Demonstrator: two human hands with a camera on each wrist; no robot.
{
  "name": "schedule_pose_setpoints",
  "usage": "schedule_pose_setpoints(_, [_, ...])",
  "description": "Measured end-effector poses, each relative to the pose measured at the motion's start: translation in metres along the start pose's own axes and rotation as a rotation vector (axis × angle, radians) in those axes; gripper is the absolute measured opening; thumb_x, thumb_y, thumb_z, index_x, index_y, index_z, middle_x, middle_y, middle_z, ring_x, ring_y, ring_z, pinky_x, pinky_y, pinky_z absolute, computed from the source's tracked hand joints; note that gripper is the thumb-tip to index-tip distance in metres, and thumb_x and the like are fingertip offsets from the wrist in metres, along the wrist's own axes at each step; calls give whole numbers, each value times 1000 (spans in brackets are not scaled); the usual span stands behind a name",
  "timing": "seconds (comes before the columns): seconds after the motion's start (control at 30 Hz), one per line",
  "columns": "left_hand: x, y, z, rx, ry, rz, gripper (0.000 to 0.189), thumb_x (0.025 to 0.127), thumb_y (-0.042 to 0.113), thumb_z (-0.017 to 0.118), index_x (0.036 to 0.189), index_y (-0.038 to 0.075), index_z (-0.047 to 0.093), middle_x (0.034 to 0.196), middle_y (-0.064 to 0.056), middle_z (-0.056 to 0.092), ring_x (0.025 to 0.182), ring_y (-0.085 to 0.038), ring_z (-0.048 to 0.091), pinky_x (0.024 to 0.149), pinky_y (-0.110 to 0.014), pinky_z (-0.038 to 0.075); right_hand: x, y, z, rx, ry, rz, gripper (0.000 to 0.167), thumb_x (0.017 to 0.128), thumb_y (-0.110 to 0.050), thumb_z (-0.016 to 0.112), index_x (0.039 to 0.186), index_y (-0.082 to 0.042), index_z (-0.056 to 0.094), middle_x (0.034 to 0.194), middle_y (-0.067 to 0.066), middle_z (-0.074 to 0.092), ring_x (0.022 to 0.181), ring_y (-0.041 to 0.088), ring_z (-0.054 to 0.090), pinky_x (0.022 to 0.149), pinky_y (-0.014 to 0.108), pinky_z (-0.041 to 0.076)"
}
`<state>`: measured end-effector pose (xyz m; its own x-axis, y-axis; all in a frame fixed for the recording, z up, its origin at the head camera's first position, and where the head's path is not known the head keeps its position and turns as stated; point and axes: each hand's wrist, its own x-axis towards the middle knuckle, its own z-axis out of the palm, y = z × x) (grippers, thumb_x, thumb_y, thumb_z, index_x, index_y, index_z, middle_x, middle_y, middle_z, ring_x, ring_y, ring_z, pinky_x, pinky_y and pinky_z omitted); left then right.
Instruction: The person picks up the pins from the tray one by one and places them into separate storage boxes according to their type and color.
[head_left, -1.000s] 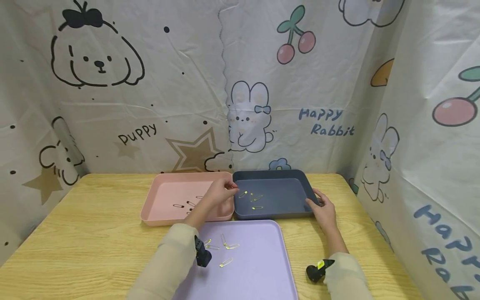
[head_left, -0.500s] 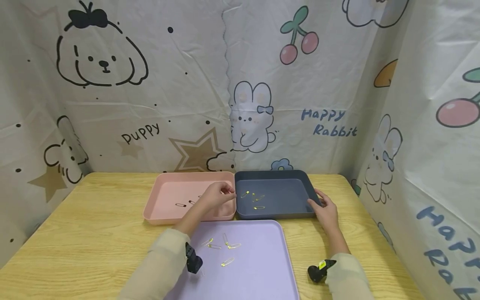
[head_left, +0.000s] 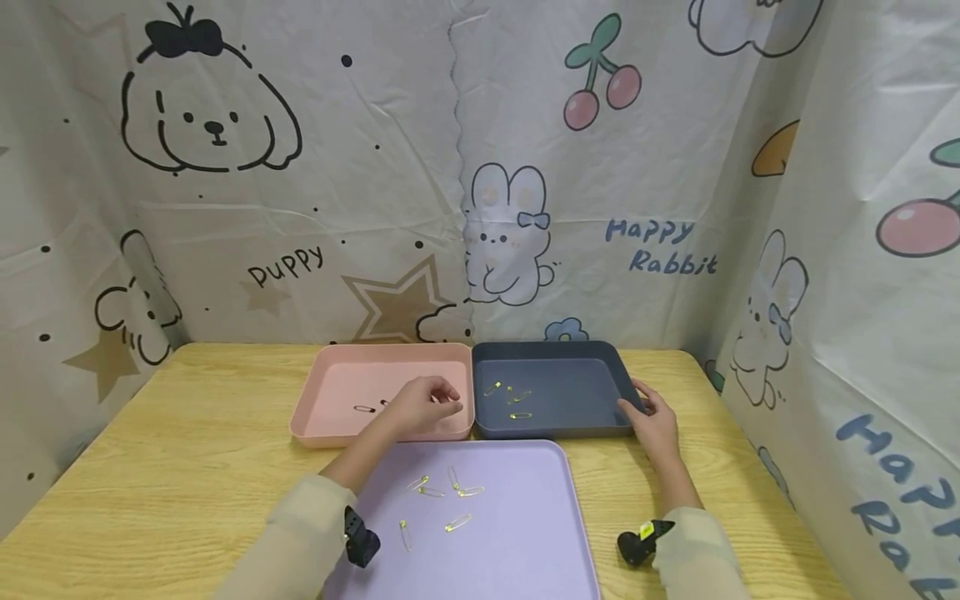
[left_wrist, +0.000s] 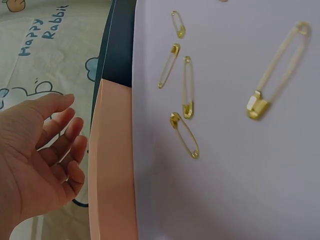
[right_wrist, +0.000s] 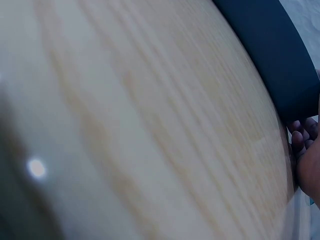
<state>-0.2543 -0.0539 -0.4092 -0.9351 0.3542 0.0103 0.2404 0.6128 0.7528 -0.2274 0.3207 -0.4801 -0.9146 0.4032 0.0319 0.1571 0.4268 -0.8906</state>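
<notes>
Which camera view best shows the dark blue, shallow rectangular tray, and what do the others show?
The head view: nearly the whole tray appears, including its floor and gold metal safety pins inside. The left wrist view catches only a narrow strip, the right wrist view a cropped wall.

Gold safety pins (left_wrist: 188, 111) lie on the lilac tray (head_left: 517, 525) and in the navy tray (head_left: 573, 387)

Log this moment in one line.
left hand: empty, over pink tray; right hand: grips dark tray; gold pins: on lilac tray, in dark tray; black pins: in pink tray
</notes>
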Motion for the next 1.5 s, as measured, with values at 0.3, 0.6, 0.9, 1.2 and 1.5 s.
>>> schedule_pose_setpoints(0.3, [-10,-9,-5,26,-6,22,12,82,17,70,88,7,65,81,-1,60,74,-12,51,63,-23,40,-1,-2,-1,5,-17,8,55,90,-32,60,141,-20,42,129,17,49,110,22,46,75,16,38])
schedule_pose_setpoints(0.6, [-26,-19,-11,62,-24,95,11,82,15,68,87,6,66,76,0,58,70,-10,48,62,-21,39,1,0,0,2,-5,4,54,90,-32,61,140,-21,43,128,15,51,109,21,46,74,16,38])
schedule_pose_setpoints(0.9, [-38,-22,-18,89,7,88,10,81,16,69,86,7,66,77,1,60,68,-10,49,63,-21,40,2,1,0,19,-7,5,54,90,-29,61,140,-21,43,128,14,51,111,22,47,73,12,38])
schedule_pose_setpoints(1.2, [-52,-28,-22,109,-23,151,5,81,12,68,84,8,66,76,3,60,69,-7,49,63,-19,41,1,2,0,26,9,-5,54,89,-31,62,139,-19,45,125,14,52,105,17,46,71,11,38])
schedule_pose_setpoints(1.5, [-69,-35,-25,160,-69,164,10,81,18,70,83,10,65,74,5,58,67,-5,47,61,-19,41,1,1,0,18,2,2,53,90,-30,61,139,-21,45,125,13,52,105,17,46,72,12,38])
